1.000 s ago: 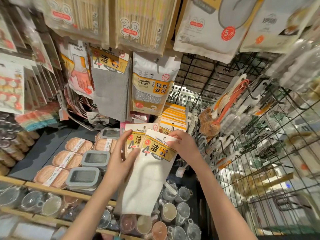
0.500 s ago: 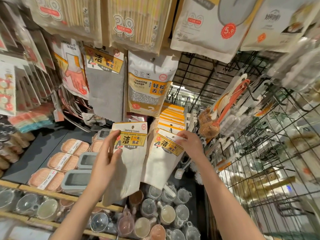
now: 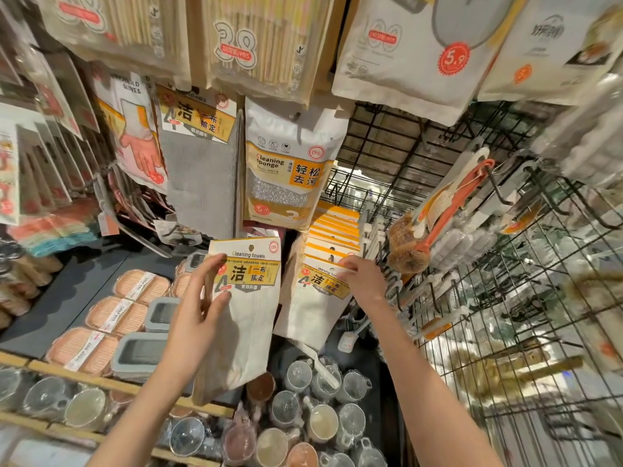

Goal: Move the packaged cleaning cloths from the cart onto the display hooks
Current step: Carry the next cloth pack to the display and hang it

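My left hand (image 3: 199, 308) grips the left edge of a white cleaning cloth pack (image 3: 247, 318) with a yellow label, held upright in front of the shelf. My right hand (image 3: 362, 281) pinches the top right corner of a second white cloth pack (image 3: 310, 311), which sits at the front of a row of like packs (image 3: 335, 230) hanging on a hook. The hook itself is hidden behind the packs. The cart is out of view.
A grey cloth pack (image 3: 202, 170) and a cleaning sponge bag (image 3: 286, 173) hang above. A black wire grid (image 3: 505, 332) with brushes (image 3: 408, 254) fills the right. Soap boxes (image 3: 111, 315) lie on the left shelf, and plastic cups (image 3: 303, 416) stand below.
The two packs, held together a second ago, have parted. My right hand carried one pack up and right to the hanging row; my left hand raised the other.
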The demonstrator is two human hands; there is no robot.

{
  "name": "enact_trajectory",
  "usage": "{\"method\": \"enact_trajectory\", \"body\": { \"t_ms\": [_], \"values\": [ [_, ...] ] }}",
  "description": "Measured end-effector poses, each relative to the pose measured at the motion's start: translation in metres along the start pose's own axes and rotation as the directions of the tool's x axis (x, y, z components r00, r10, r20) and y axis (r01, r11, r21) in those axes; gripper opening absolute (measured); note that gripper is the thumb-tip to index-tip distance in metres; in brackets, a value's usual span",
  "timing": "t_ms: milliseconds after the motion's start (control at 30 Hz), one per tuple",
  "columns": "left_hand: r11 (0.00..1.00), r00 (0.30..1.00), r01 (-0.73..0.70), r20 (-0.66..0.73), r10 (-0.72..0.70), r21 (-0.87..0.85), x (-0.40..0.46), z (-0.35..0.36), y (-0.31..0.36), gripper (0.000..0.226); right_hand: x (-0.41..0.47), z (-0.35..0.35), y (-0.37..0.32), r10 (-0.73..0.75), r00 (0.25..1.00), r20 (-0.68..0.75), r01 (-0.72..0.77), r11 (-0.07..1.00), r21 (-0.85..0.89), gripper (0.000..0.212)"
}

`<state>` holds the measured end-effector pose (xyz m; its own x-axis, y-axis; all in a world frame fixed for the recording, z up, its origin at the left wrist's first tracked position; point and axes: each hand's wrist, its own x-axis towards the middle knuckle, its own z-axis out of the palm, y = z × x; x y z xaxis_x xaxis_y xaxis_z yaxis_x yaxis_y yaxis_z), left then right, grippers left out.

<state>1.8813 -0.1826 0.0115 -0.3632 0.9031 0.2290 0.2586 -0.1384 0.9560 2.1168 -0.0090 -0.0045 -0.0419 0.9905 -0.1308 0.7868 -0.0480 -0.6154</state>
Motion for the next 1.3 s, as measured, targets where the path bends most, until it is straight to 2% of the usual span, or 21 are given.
{"method": "enact_trajectory", "body": {
  "t_ms": [200, 300, 367, 500, 833, 1067, 1200, 1300],
  "values": [
    [0.999, 1.0, -0.006, 0.008, 0.005, 0.033, -0.001, -0.001, -0.002, 0.064, 0.008, -0.001, 0.002, -0.003, 1.0, -0.012, 0.003, 1.0, -0.028, 0.025],
    [1.0, 1.0, -0.001, 0.011, 0.001, 0.029, 0.0, -0.001, -0.001, 0.07, 0.012, 0.005, -0.001, 0.02, 0.998, -0.054, -0.017, 0.998, 0.068, 0.016],
    [1.0, 1.0, 0.007, 0.012, -0.008, 0.026, 0.001, 0.0, -0.001, 0.069, 0.015, 0.009, -0.003, 0.026, 0.993, -0.117, -0.014, 0.995, 0.098, 0.018],
    [0.999, 1.0, 0.019, 0.007, -0.019, 0.031, 0.001, -0.001, -0.003, 0.067, 0.019, 0.013, -0.003, -0.006, 0.977, -0.214, 0.009, 1.0, 0.016, 0.021],
    [0.999, 0.999, 0.035, 0.018, -0.035, 0.007, 0.0, -0.003, -0.001, 0.065, 0.034, 0.016, -0.006, -0.015, 0.965, -0.263, -0.017, 0.993, -0.117, 0.02],
    [1.0, 0.999, 0.007, 0.049, -0.007, -0.001, -0.001, -0.002, 0.003, 0.068, 0.024, 0.012, -0.003, -0.06, 0.965, -0.256, 0.046, 0.997, -0.059, 0.018],
    [1.0, 0.998, -0.024, 0.063, 0.024, -0.001, -0.002, -0.001, 0.007, 0.066, 0.012, 0.006, -0.002, -0.102, 0.969, -0.225, 0.088, 0.994, -0.072, 0.027],
    [0.999, 0.997, -0.026, 0.076, 0.027, -0.022, -0.004, -0.001, 0.011, 0.065, 0.001, -0.001, -0.008, -0.196, 0.951, -0.239, 0.187, 0.981, -0.057, 0.024]
  ]
}}
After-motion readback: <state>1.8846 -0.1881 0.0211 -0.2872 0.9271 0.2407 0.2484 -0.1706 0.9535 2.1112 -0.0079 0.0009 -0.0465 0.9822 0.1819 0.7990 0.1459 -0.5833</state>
